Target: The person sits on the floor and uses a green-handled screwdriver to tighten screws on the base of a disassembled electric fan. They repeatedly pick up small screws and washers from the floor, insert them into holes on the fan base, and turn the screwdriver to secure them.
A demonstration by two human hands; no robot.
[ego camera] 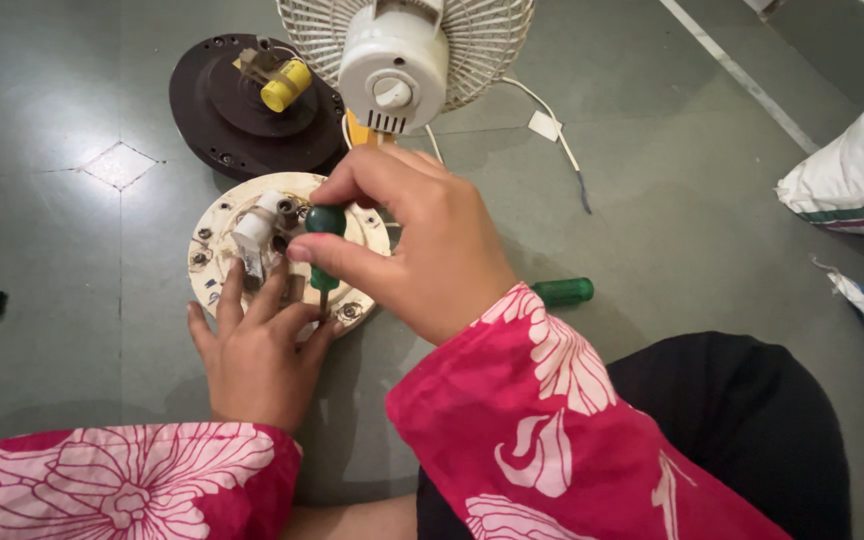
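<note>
Clearly the right hand [422, 240] grips the green screwdriver [324, 250] upright over the cream round plate [214, 225], which the left hand [257, 350] steadies with spread fingers. Should the tip slip off its screw, it could jab those fingers just beside it.

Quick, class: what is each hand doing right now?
Left hand: open, fingers resting on the cream round plate.
Right hand: closed on the green-handled screwdriver.
</note>
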